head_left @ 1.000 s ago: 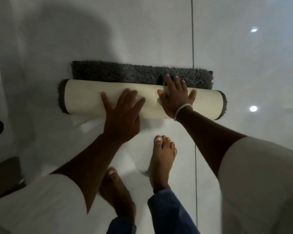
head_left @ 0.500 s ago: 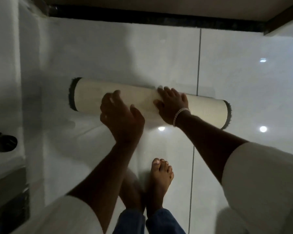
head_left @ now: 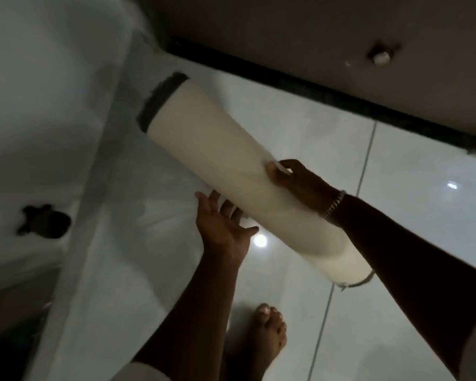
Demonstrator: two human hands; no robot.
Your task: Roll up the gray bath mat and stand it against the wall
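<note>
A person holds a rolled bath mat (head_left: 223, 171) off a glossy white tiled floor (head_left: 412, 215), the roll slanting across the head view from its upper end at about 10 o'clock to its lower end at about 4 o'clock. The pale backing faces outward along the whole length, and a dark gray fringe of pile shows at the upper end. The right hand (head_left: 300, 182) is clamped on the roll from the 2 o'clock side, a little below its middle, the fingers curled over the top of the tube and a thin bracelet (head_left: 333, 204) at the wrist. Most of the mat lies up and to the left of this grip; the shorter lower part passes behind the right forearm and its end shows near the elbow. The left hand (head_left: 223, 221) is spread wide, palm up, fingers apart, under the roll at about 7 o'clock from the grip; its fingertips reach the underside, though the blur makes it impossible to tell whether they press it. A dark skirting strip (head_left: 313, 92) and the wall (head_left: 286, 37) above it run across the top of the frame, beyond the mat's upper end. A white fixture (head_left: 39, 105) with a dark fitting (head_left: 46, 221) stands at 9 o'clock. A bare foot (head_left: 267, 334) rests on the tiles at 6 o'clock.
</note>
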